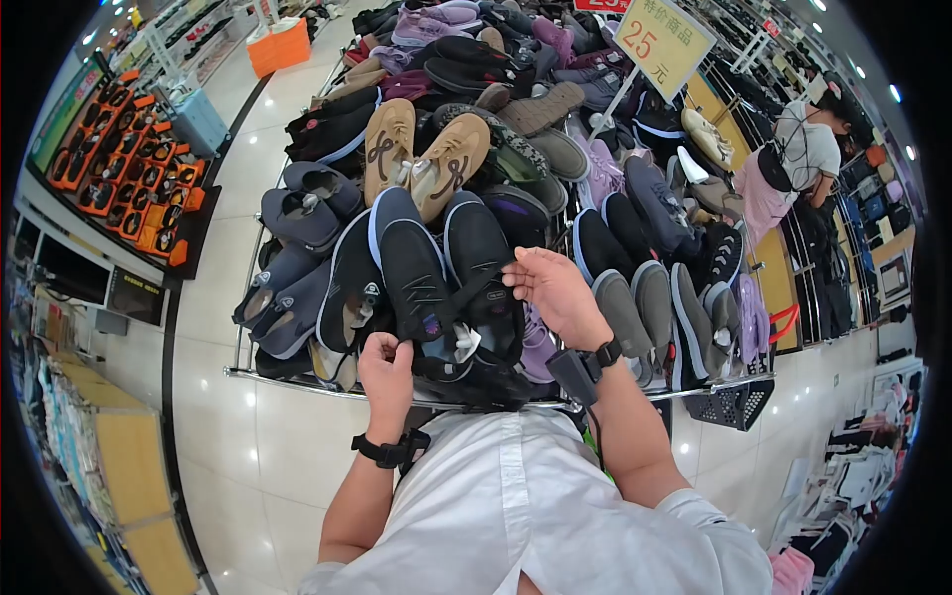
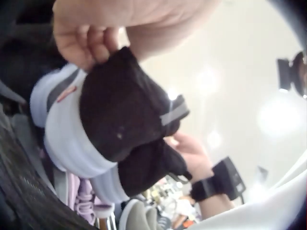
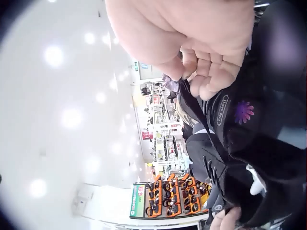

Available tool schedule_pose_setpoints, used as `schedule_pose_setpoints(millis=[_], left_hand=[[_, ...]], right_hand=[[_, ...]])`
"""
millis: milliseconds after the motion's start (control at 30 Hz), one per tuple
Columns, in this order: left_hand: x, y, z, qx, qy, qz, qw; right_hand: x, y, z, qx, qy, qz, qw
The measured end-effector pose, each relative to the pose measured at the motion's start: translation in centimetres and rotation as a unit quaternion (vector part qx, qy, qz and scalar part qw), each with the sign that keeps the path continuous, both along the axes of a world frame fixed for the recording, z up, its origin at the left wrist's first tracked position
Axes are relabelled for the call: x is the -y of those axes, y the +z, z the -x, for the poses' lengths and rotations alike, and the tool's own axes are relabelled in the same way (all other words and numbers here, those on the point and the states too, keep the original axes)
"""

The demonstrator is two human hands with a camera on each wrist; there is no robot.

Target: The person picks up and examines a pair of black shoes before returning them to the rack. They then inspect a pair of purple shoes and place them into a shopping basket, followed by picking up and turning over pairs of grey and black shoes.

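The shop floor (image 1: 213,327), pale glossy tile, spreads below and to the left of the fingers. An orange display rack (image 1: 129,169) stands far off to their left. Ahead of the fingers the surface (image 1: 297,381), a rail-edged sales stand, carries a deep heap of shoes. A yellow price sign (image 1: 662,40) rises from the heap well beyond the right fingers, and another shopper (image 1: 805,149) stands farther right of it. A tan pair (image 1: 416,154) lies just beyond the fingers. Between both hands, at the near edge of the surface, sits the dark slip-on pair (image 1: 412,263) with pale blue rims. The left hand (image 1: 385,369) curls its fingers (image 2: 91,40) round the heel of one shoe. The right hand (image 1: 550,290) pinches a thin black strap (image 3: 192,108) in its fingers (image 3: 206,72) at the other shoe's collar.
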State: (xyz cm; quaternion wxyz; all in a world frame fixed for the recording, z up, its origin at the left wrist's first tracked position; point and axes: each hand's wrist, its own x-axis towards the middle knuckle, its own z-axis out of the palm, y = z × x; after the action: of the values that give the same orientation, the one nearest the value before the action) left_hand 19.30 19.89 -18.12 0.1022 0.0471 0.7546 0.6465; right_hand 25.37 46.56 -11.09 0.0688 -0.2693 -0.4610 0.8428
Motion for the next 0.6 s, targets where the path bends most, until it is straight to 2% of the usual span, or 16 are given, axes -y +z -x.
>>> schedule_pose_setpoints(millis=[133,233,300,333,400,533,600], left_hand=[[-0.2,0.4,-0.2,-0.005,-0.003,-0.007,1.000],[-0.5,0.0,-0.3,-0.010,0.016,0.002,1.000],[-0.8,-0.5,-0.4,-0.006,0.024,0.040,0.999],[-0.7,-0.7,-0.4,-0.006,0.025,0.040,0.999],[-0.5,-1.1,-0.3,0.007,0.011,0.047,0.999],[-1.2,1.9,-0.6,-0.013,0.025,0.052,0.998],[-1.5,2.8,-0.5,-0.104,-0.002,-0.010,0.995]], right_hand=[[-0.1,0.3,-0.4,-0.030,-0.003,0.021,0.999],[0.8,1.0,0.1,-0.066,-0.006,-0.003,0.998],[1.7,1.7,0.7,-0.087,-0.011,-0.089,0.992],[2.1,2.1,1.0,-0.087,-0.010,-0.089,0.992],[3.0,2.9,1.6,-0.099,0.000,-0.205,0.974],[4.9,3.8,2.4,-0.129,0.032,-0.236,0.963],[5.5,3.7,2.7,-0.128,0.038,-0.250,0.959]])
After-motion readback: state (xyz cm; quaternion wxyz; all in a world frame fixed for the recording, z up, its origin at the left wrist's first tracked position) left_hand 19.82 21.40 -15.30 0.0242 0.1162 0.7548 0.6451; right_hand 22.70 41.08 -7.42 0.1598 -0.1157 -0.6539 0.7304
